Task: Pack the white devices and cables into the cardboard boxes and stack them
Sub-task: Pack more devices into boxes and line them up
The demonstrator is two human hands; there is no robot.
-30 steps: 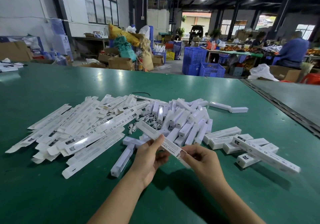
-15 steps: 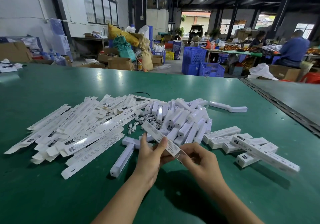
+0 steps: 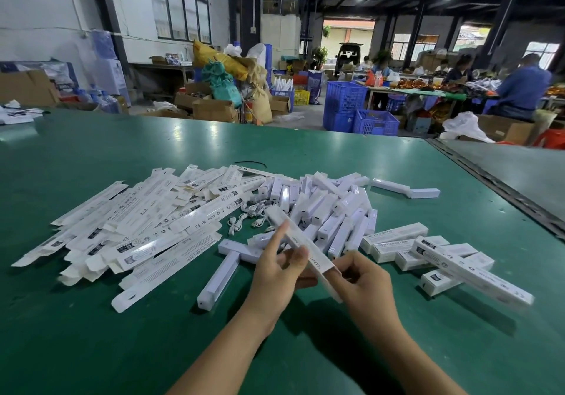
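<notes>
Over green table (image 3: 91, 333): left hand (image 3: 279, 275) and right hand (image 3: 362, 284) are gripping long white cardboard box (image 3: 298, 237).
Doing it well: left is steadying the box, right is probably tucking end flap squarely.

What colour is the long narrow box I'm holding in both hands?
White with dark printed lettering; the long narrow cardboard box shows best in the head view.

One box (image 3: 316, 264) pinched in left grip (image 3: 275, 275) and right grip (image 3: 362, 284). Right of them, about six closed boxes (image 3: 394, 234); left, dozens of flat boxes (image 3: 195, 220), uncountable; beyond, dozens of white devices (image 3: 324, 208), several cables (image 3: 244, 216).
</notes>
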